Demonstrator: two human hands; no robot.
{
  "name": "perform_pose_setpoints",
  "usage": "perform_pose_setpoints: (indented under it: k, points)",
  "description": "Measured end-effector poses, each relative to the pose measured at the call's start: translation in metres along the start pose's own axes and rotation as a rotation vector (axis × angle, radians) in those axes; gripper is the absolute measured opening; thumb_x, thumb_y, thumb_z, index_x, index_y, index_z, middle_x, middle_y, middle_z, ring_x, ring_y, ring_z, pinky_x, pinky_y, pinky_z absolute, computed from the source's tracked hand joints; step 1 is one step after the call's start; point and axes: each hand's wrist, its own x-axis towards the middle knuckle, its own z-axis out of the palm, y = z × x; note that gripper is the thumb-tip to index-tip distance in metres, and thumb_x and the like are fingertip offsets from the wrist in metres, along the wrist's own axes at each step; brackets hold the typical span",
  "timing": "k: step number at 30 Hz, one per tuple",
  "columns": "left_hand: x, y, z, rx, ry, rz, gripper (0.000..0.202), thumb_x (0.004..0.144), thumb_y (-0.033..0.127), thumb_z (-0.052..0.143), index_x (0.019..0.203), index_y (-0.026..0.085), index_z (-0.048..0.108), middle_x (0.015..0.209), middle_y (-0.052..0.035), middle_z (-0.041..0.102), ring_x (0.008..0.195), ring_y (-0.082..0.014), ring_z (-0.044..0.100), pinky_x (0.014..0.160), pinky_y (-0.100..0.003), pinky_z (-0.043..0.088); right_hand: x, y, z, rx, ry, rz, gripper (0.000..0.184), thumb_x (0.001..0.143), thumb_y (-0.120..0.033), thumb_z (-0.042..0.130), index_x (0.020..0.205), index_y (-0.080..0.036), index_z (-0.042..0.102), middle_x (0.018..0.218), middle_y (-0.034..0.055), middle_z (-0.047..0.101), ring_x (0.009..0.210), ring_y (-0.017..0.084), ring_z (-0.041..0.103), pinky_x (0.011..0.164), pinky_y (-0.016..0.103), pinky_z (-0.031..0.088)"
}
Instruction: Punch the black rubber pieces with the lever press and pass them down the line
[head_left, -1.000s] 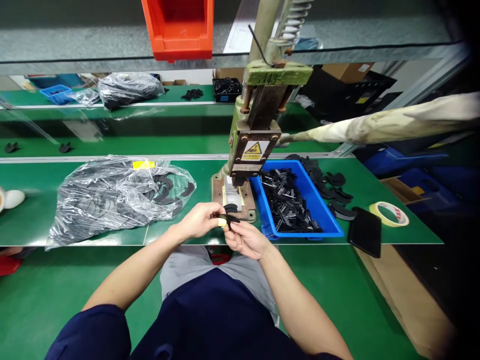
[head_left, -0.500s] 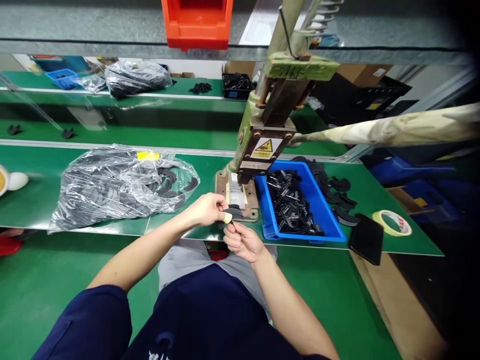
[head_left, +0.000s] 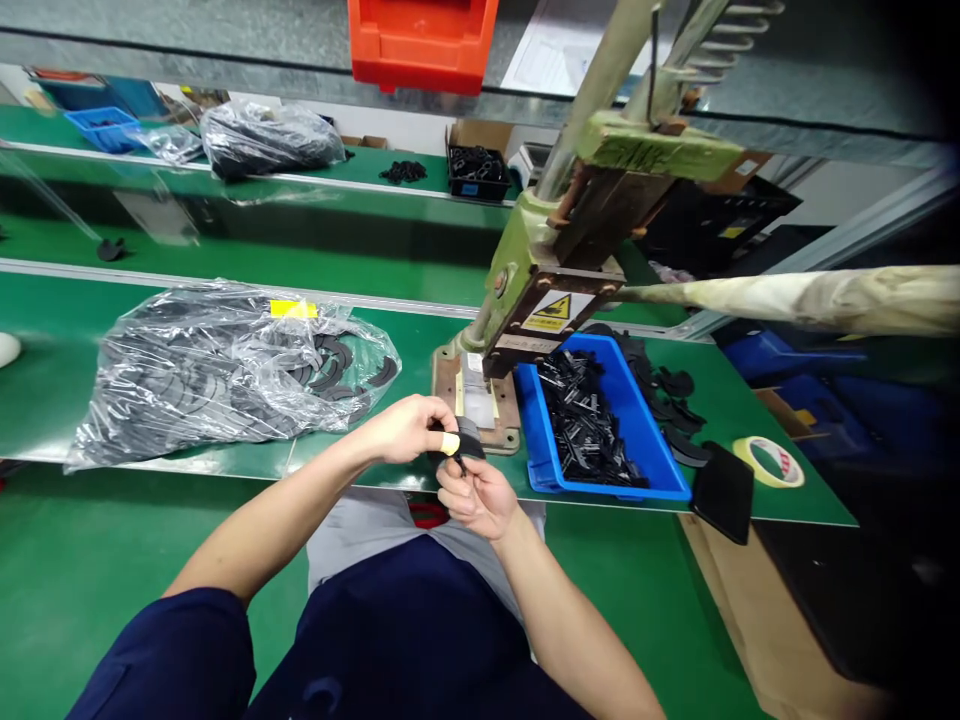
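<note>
Small black part pinched at frame centre between left hand and right hand, press base plate just above, left hand nearer.

A yellow triangular warning sign with a black pictogram is being shown on a white label fixed to the front of the hand press; the print beneath it is too small to be read. Red markings are being carried on the tape roll, illegible. A blank yellow sticker is being displayed on the plastic bag
</note>
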Motion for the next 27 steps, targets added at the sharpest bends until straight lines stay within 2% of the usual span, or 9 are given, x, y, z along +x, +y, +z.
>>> perform_pose_setpoints:
  k: [6, 11, 13, 16, 18, 20, 23, 25, 27]
  points:
    - [-0.003, 0.003, -0.003, -0.004, -0.001, 0.059, 0.011, 0.077, 0.026, 0.07, 0.074, 0.016, 0.068, 0.085, -0.0015, 0.064, 0.078, -0.0143, 0.057, 0.073, -0.024, 0.044, 0.0, 0.002, 0.007, -0.047, 0.114, -0.024, 0.026, 0.082, -0.039, 0.073, 0.087, -0.018, 0.059, 0.059, -0.0083, 0.037, 0.046, 0.003, 0.023, 0.037, 0.016, 0.014]
    - [-0.009, -0.005, -0.004, -0.147, 0.021, 0.037, 0.012, 0.075, 0.025, 0.073, 0.074, 0.015, 0.067, 0.088, -0.0028, 0.065, 0.081, -0.0148, 0.059, 0.077, -0.025, 0.046, -0.002, -0.001, 0.018, -0.127, 0.177, -0.01, 0.025, 0.084, -0.039, 0.072, 0.088, -0.017, 0.06, 0.059, -0.0081, 0.041, 0.042, 0.001, 0.025, 0.036, 0.014, 0.013]
    - [-0.013, -0.012, -0.006, -0.316, 0.025, -0.013, 0.02, 0.073, 0.026, 0.077, 0.085, 0.014, 0.067, 0.087, -0.0025, 0.065, 0.075, -0.0125, 0.058, 0.072, -0.025, 0.046, -0.002, -0.004, 0.021, -0.157, 0.179, -0.006, 0.03, 0.082, -0.044, 0.074, 0.087, -0.018, 0.06, 0.057, -0.0094, 0.038, 0.04, 0.001, 0.023, 0.035, 0.015, 0.015]
    - [-0.019, -0.021, -0.007, -0.54, 0.026, -0.074, 0.047, 0.065, 0.026, 0.085, 0.107, 0.015, 0.066, 0.082, -0.0004, 0.065, 0.067, -0.01, 0.057, 0.067, -0.024, 0.046, 0.0, -0.009, 0.022, -0.23, 0.181, 0.012, 0.037, 0.075, -0.052, 0.077, 0.083, -0.019, 0.061, 0.053, -0.0108, 0.034, 0.038, 0.001, 0.021, 0.033, 0.016, 0.017]
    - [-0.023, -0.027, -0.01, -0.601, 0.025, -0.104, 0.047, 0.062, 0.026, 0.088, 0.103, 0.013, 0.069, 0.079, -0.0006, 0.066, 0.067, -0.0105, 0.059, 0.067, -0.024, 0.047, 0.004, -0.011, 0.022, -0.301, 0.205, 0.018, 0.04, 0.074, -0.055, 0.076, 0.084, -0.019, 0.064, 0.052, -0.0101, 0.036, 0.036, 0.002, 0.023, 0.032, 0.017, 0.018]
    - [-0.023, -0.032, -0.017, -0.633, 0.068, -0.129, 0.036, 0.06, 0.027, 0.088, 0.088, 0.011, 0.071, 0.075, -0.001, 0.067, 0.065, -0.011, 0.06, 0.066, -0.024, 0.048, 0.011, -0.009, 0.021, -0.387, 0.257, -0.005, 0.046, 0.079, -0.062, 0.068, 0.092, -0.018, 0.067, 0.055, -0.0069, 0.044, 0.037, 0.003, 0.03, 0.032, 0.018, 0.02]
    - [-0.012, -0.041, -0.05, -0.637, 0.313, -0.124, 0.03, 0.058, 0.025, 0.088, 0.077, 0.01, 0.071, 0.066, 0.0001, 0.066, 0.058, -0.0103, 0.058, 0.059, -0.022, 0.047, 0.022, 0.0, 0.018, -0.562, 0.381, -0.089, 0.054, 0.086, -0.066, 0.055, 0.109, -0.019, 0.068, 0.068, 0.0003, 0.059, 0.045, 0.008, 0.048, 0.035, 0.019, 0.031]
    - [0.003, -0.049, -0.09, -0.608, 0.536, -0.106, 0.027, 0.058, 0.021, 0.086, 0.077, 0.01, 0.071, 0.064, 0.0005, 0.065, 0.056, -0.0096, 0.057, 0.054, -0.02, 0.047, 0.029, 0.007, 0.012, -0.714, 0.468, -0.16, 0.047, 0.083, -0.06, 0.064, 0.108, -0.02, 0.071, 0.073, 0.0031, 0.066, 0.055, 0.011, 0.057, 0.042, 0.021, 0.042]
    - [0.02, -0.058, -0.142, -0.582, 0.76, -0.108, 0.023, 0.061, 0.015, 0.084, 0.078, 0.011, 0.07, 0.066, 0.0001, 0.066, 0.058, -0.0099, 0.059, 0.055, -0.02, 0.048, 0.034, 0.013, 0.003, -0.848, 0.535, -0.231, 0.038, 0.075, -0.052, 0.077, 0.097, -0.021, 0.076, 0.078, 0.0055, 0.071, 0.069, 0.015, 0.065, 0.056, 0.023, 0.053]
